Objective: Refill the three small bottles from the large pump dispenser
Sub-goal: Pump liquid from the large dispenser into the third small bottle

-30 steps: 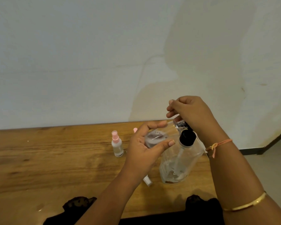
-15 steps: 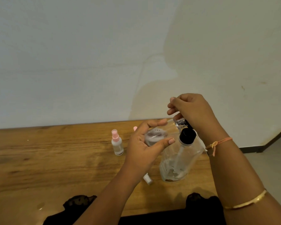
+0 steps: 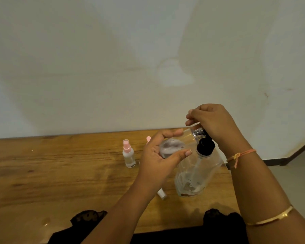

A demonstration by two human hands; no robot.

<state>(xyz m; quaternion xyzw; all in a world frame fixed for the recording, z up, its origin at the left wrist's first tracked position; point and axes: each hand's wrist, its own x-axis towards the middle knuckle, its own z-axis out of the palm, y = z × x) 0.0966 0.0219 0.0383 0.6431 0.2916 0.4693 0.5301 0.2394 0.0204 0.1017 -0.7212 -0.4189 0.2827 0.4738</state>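
Observation:
The large clear pump dispenser (image 3: 192, 176) stands on the wooden table (image 3: 60, 173), nearly empty, with a black collar (image 3: 205, 147). My right hand (image 3: 213, 122) is curled over its pump head, which is mostly hidden. My left hand (image 3: 158, 161) grips a small clear bottle (image 3: 171, 147), tilted on its side with its silver neck (image 3: 198, 132) up against the pump. A second small bottle (image 3: 128, 155) with a pink spray cap stands upright to the left. Behind my left hand only the pink cap of a third bottle (image 3: 148, 139) shows.
A small white cap piece (image 3: 162, 194) lies on the table under my left wrist. Dark cloth (image 3: 88, 219) sits at the near table edge. A plain wall rises behind the table, and the floor shows at the far right (image 3: 298, 173).
My right hand rose slightly on the pump and came back down a little. The left hand and the tilted bottle stayed almost still.

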